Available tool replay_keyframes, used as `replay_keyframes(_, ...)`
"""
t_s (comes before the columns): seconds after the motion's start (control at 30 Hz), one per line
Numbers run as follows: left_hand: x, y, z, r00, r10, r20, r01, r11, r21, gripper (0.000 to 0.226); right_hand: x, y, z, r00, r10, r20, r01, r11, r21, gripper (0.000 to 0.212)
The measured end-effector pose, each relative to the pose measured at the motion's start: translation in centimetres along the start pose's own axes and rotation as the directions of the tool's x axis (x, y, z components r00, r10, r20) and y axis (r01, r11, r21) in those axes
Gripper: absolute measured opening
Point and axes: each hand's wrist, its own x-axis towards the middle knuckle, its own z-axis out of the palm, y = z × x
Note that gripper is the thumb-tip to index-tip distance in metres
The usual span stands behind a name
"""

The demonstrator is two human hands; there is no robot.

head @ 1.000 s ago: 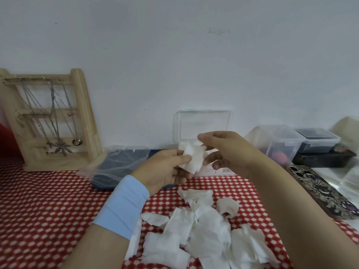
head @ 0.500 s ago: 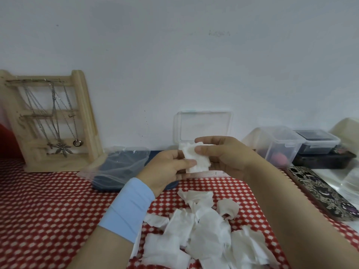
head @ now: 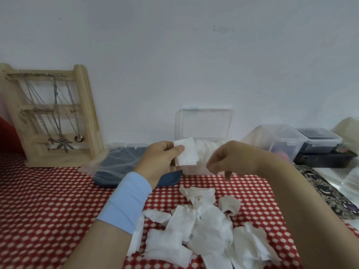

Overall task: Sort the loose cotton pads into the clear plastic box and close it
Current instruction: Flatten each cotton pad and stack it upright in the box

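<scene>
Left hand (head: 159,162) pinches one square white cotton pad (head: 186,154). Right hand (head: 233,158) blurred, fingers (head: 226,174) drooping loose, empty. One open clear plastic box (head: 204,123) at counter (head: 48,200) far edge; overlapping pad heap (head: 206,230) nearer, uncountable.

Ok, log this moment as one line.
left hand pinches cotton pad | right hand blurred, seems empty | clear box open, pads inside | loose pads heaped on tablecloth

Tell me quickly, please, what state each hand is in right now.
Left hand: pinches a pad between thumb and fingers.
Right hand: open, fingers hanging loosely, nothing seen in it, though it is blurred.
</scene>
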Motion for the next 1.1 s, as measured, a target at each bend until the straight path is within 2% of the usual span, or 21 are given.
replay_keyframes(0.03,0.0,0.1,-0.1,1.0,-0.008,-0.001,0.008,1.0,0.019,0.013,-0.3,0.3,-0.2,0.995,0.05,0.087,-0.037,0.989,-0.146,0.006)
replay_keyframes(0.1,0.0,0.1,0.0,1.0,-0.013,0.005,0.012,0.997,0.07,0.013,-0.7,0.4,-0.1,0.938,0.22,0.267,-0.115,0.927,-0.358,0.026)
replay_keyframes(0.17,-0.1,0.1,0.3,1.0,-0.01,0.014,0.008,0.993,0.121,0.006,-0.4,0.2,0.4,0.88,0.3,0.369,-0.124,0.894,-0.431,0.043)
replay_keyframes(0.23,-0.2,0.0,0.5,1.0,-0.007,0.024,0.004,0.988,0.153,0.007,-0.1,0.0,0.7,0.882,0.243,0.403,-0.06,0.908,-0.415,0.042)
replay_keyframes(0.33,-0.2,-0.2,0.6,1.0,0.0,0.016,-0.003,0.98,0.198,0.008,-0.3,0.1,0.3,0.923,0.114,0.369,0.002,0.954,-0.299,0.025)
replay_keyframes(0.4,-0.1,-0.3,0.5,1.0,0.011,-0.003,-0.01,0.972,0.234,0.007,-0.5,0.6,-0.4,0.952,0.002,0.307,0.048,0.987,-0.155,0.012)
replay_keyframes(0.47,0.0,-0.3,0.5,1.0,0.016,-0.008,-0.014,0.971,0.237,0.007,-0.5,1.3,-1.1,0.966,-0.123,0.227,0.113,0.992,0.056,0.016)
replay_keyframes(0.5,0.0,-0.3,0.6,1.0,0.017,-0.007,-0.014,0.971,0.239,0.007,-0.4,1.4,-1.3,0.964,-0.179,0.196,0.134,0.966,0.22,0.021)
replay_keyframes(0.57,-0.2,-0.3,0.8,1.0,0.016,0.001,-0.016,0.972,0.235,0.006,-0.2,1.3,-1.2,0.952,-0.277,0.133,0.157,0.81,0.565,0.031)
replay_keyframes(0.6,-0.2,-0.4,0.8,1.0,0.009,0.015,-0.012,0.977,0.214,0.006,0.1,1.2,-0.9,0.948,-0.308,0.078,0.174,0.711,0.682,0.035)
replay_keyframes(0.67,-0.3,-0.4,1.0,0.998,-0.019,0.058,0.011,0.99,0.138,0.01,0.7,0.5,0.1,0.952,-0.301,-0.049,0.215,0.55,0.807,0.04)
replay_keyframes(0.7,-0.3,-0.4,1.1,0.996,-0.034,0.082,0.026,0.995,0.097,0.014,1.0,0.1,0.7,0.957,-0.269,-0.106,0.234,0.507,0.83,0.041)
replay_keyframes(0.77,-0.4,-0.2,1.2,0.989,-0.057,0.137,0.058,0.998,-0.006,0.021,1.5,-0.5,1.6,0.962,-0.173,-0.213,0.273,0.515,0.813,0.042)
replay_keyframes(0.83,-0.7,0.2,1.2,0.978,-0.056,0.202,0.081,0.99,-0.119,0.025,1.6,-0.9,2.2,0.95,-0.09,-0.299,0.29,0.613,0.735,0.043)
replay_keyframes(0.9,-0.8,0.3,1.2,0.974,-0.023,0.224,0.047,0.994,-0.103,0.028,1.7,-1.0,2.5,0.937,-0.044,-0.346,0.267,0.729,0.631,0.045)
replay_keyframes(0.97,-0.7,0.1,1.2,0.985,0.005,0.174,-0.002,1.0,-0.018,0.036,1.8,-1.0,2.7,0.945,-0.014,-0.327,0.22,0.767,0.602,0.044)
replay_keyframes(1.1,-0.1,-0.2,0.9,0.998,0.046,0.041,-0.049,0.996,0.074,0.04,1.4,-0.9,2.0,0.984,0.012,-0.178,0.122,0.685,0.718,0.025)
